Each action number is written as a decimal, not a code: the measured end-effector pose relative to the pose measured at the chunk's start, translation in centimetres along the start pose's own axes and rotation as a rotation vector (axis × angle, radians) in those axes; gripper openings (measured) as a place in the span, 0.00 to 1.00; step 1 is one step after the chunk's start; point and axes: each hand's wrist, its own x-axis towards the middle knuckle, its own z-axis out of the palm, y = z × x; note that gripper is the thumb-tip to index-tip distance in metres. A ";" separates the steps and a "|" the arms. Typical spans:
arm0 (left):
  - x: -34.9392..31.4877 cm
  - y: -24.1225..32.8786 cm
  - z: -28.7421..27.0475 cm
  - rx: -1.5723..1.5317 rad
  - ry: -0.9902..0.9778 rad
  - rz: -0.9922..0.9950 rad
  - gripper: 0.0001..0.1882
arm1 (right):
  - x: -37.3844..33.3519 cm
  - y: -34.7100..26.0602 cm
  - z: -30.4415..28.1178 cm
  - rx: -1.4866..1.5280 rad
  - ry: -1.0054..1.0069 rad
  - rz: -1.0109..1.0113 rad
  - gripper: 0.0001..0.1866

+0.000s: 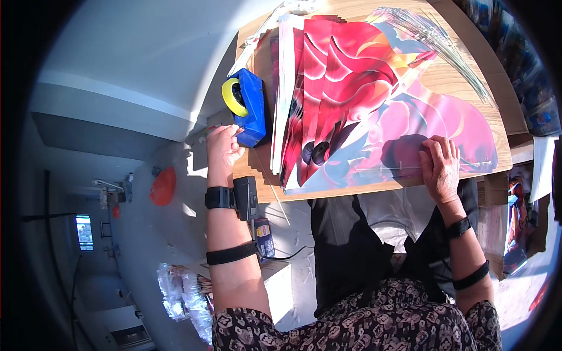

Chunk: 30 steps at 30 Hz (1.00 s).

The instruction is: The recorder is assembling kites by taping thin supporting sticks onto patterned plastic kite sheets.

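My left hand is closed in a pinch at the near end of a blue tape dispenser, which carries a yellow roll of tape. What the fingertips hold is too small to make out. My right hand rests, fingers apart and slightly bent, on a pink and blue printed sheet. A thin pale stick lies along the sheet's near edge, running toward that hand. Red printed sheets are stacked, partly folded, on the left part of the printed sheet.
A bundle of thin sticks lies at the far right of the wooden table. White strips lie at its far left. Cardboard boxes stand to the right. An orange-red object and shiny plastic packets are on the floor at left.
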 end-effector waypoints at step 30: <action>-2.1 -7.6 2.9 -0.603 -0.105 -0.101 0.05 | -0.2 0.0 -0.2 -0.019 -0.023 0.012 0.12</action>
